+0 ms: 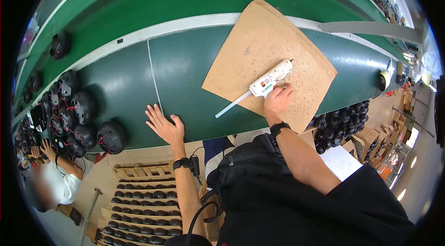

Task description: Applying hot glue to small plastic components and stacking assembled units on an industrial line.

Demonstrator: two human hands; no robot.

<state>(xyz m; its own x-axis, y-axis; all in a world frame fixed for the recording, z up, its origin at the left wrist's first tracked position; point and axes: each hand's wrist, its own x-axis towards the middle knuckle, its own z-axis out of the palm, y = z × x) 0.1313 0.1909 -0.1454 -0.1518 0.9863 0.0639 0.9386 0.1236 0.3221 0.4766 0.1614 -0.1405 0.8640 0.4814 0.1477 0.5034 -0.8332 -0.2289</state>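
In the head view, a white glue gun point(271, 79), with a pale glue stick point(233, 104) protruding from its rear, is held at or just over the spotted cardboard point(236, 47), which is presumably laid on the green workbench point(190, 60) to catch drips. The handle is enclosed by the curled fingers of the right hand point(279, 97), apparently so that the nozzle is directed away from the body. The left hand point(166, 127) is placed palm-down on the bench, fingers spread, nothing grasped, probably for support; the right forearm is slanted inward.
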